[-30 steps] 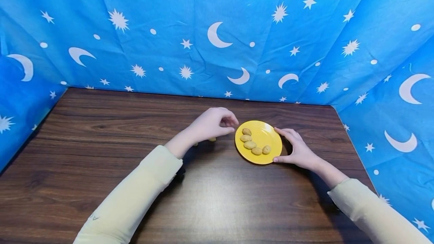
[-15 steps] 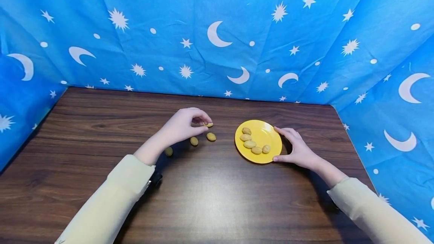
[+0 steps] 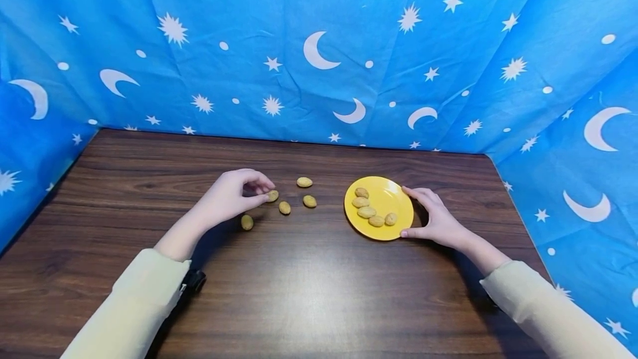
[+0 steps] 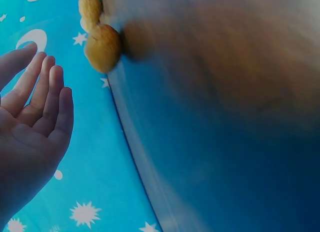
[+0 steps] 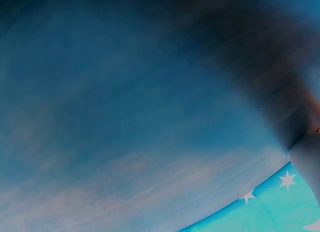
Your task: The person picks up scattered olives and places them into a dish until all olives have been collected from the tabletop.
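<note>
In the head view, my left hand (image 3: 234, 196) is low over the table, thumb and fingertips right at an oval, yellow-brown, nut-like piece (image 3: 272, 196). The left wrist view has the left hand (image 4: 37, 111) with fingers loosely extended and nothing between thumb and index finger; another nut-like piece (image 4: 103, 49) lies apart from it. Several more such pieces (image 3: 309, 201) are scattered beside the hand. My right hand (image 3: 436, 220) holds the right rim of a small yellow plate (image 3: 394, 198), thumb in front and fingers behind. Several similar pieces (image 3: 366, 212) curve along the plate's left and front side.
The dark wood-grain table (image 3: 319, 292) runs back to a blue cloth (image 3: 249, 26) printed with white moons and stars, which encloses the back and sides. A black wrist strap (image 3: 194, 280) shows below the left sleeve. The right wrist view holds mostly blurred tabletop (image 5: 125, 117).
My left hand has moved left from beside the plate, past the piece at the back, to a piece farther left, uncovering several pieces on the table. The right hand and plate stay put.
</note>
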The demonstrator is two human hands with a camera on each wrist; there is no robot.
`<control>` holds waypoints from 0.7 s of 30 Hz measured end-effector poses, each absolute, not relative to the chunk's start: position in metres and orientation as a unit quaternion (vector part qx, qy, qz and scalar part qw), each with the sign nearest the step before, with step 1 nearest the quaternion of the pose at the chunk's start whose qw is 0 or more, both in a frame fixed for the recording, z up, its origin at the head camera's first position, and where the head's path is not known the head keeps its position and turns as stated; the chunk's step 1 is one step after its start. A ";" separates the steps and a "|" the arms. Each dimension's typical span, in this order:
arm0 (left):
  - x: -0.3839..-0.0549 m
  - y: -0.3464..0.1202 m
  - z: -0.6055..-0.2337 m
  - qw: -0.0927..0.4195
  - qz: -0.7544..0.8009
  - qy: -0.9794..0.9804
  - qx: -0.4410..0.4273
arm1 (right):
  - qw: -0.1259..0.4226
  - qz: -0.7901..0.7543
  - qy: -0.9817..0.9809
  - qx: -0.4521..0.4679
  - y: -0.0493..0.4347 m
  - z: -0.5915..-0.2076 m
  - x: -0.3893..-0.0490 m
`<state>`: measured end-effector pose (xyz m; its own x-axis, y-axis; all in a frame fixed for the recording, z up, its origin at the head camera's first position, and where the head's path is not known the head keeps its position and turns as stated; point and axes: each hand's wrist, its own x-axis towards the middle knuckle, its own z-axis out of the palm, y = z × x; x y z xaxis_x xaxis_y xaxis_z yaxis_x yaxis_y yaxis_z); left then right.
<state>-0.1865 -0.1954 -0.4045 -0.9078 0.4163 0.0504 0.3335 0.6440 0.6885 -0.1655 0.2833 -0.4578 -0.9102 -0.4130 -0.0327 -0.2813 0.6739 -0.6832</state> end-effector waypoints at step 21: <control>-0.167 -0.230 -0.417 0.100 0.323 0.918 0.209 | 0.093 -0.350 0.912 -0.191 0.284 -0.459 -0.166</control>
<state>-0.1674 -0.2300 -0.4166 -0.8928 0.4477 -0.0495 0.3182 0.7047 0.6342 -0.1661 0.2836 -0.4589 -0.9095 -0.4141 -0.0362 -0.2839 0.6824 -0.6736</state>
